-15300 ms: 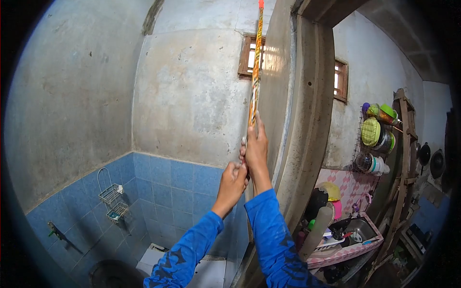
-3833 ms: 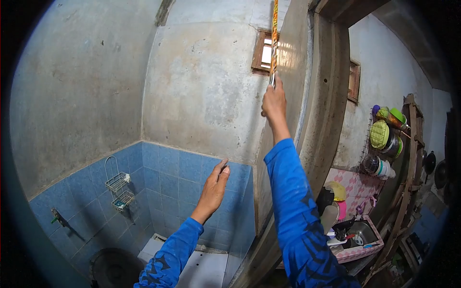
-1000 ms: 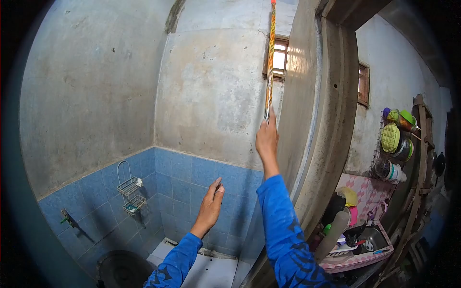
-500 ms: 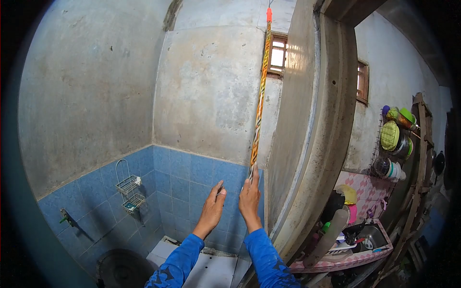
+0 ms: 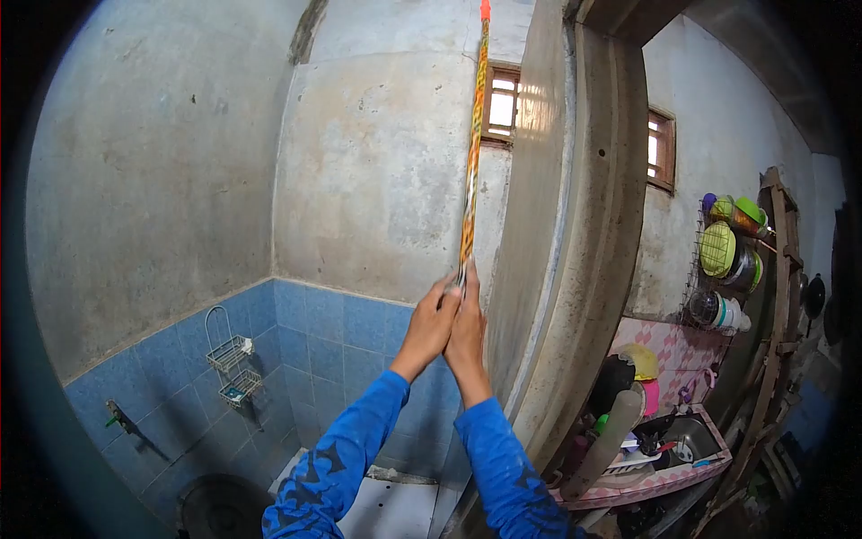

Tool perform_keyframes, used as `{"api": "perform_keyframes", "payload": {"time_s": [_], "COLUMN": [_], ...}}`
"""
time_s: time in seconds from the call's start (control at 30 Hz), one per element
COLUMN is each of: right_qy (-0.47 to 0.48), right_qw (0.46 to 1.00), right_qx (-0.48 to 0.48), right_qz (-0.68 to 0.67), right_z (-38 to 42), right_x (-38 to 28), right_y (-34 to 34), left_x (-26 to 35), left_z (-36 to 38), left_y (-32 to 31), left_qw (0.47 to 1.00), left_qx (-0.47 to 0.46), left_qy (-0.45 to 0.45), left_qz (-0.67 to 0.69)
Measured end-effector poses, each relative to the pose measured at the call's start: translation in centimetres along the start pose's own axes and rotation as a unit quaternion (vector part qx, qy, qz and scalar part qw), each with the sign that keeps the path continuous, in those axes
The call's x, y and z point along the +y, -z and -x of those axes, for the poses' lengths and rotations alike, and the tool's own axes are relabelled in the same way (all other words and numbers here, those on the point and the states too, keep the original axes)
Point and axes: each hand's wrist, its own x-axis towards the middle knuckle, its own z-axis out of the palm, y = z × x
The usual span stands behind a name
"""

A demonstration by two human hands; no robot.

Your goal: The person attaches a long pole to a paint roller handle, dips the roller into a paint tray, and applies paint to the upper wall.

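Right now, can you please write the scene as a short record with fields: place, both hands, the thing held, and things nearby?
Place: bathroom corner with bare grey cement walls above blue wall tiles, beside a door frame.
Left hand: closed on the bottom end of the long thin pole with orange and yellow pattern.
Right hand: closed on the same pole end, touching the left hand.
Pole: nearly upright, its top leaves the picture.
Nearby: white wire wall basket on the tiles; small wooden window; rack of colourful dishes at right.
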Motion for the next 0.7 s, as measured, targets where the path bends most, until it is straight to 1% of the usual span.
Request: {"api": "perform_keyframes", "payload": {"time_s": [0.03,0.07,0.1,0.2,0.27,0.3,0.37,0.4,0.47,0.6,0.7], "right_qy": [0.021,0.043,0.044,0.036,0.117,0.117,0.029,0.029,0.057,0.088,0.08], "right_qw": [1.0,0.999,0.999,0.999,0.992,0.992,0.998,0.998,0.995,0.992,0.993], "right_qx": [0.004,0.008,0.01,-0.001,0.042,0.042,0.032,0.032,0.06,0.077,0.068], "right_qz": [0.012,0.023,0.023,0.018,0.023,0.022,0.052,0.05,0.063,0.053,0.055], "right_z": [-1.5,-3.0,-4.5,-8.8,-11.7,-12.9,-14.8,-16.1,-18.5,-20.7,-21.1], "right_x": [-0.5,-1.0,-1.6,-3.2,-3.3,-4.6,-7.8,-8.2,-8.6,-10.6,-11.5], "right_y": [0.1,0.3,0.4,0.6,0.1,0.3,0.9,0.6,0.0,-0.8,-1.4], "left_x": [0.5,0.9,1.5,4.0,5.7,6.4,7.0,7.2,7.7,8.9,9.8], "left_z": [-1.2,-2.5,-3.6,-6.2,-7.1,-7.3,-7.4,-7.4,-7.5,-8.1,-7.5], "left_y": [-0.1,-0.2,-0.3,-0.3,-0.2,-0.1,0.3,0.5,0.8,1.7,2.4], "left_qw": [1.0,0.999,0.997,0.994,0.993,0.992,0.993,0.994,0.995,0.993,0.992], "left_qx": [-0.001,0.012,0.025,0.043,0.047,0.052,0.043,0.038,0.035,0.033,0.04], "left_qy": [-0.002,-0.032,-0.062,-0.092,-0.105,-0.118,-0.107,-0.098,-0.091,-0.115,-0.121], "left_qz": [0.0,-0.012,-0.025,-0.039,-0.026,-0.013,0.009,0.001,-0.006,-0.001,-0.001]}}
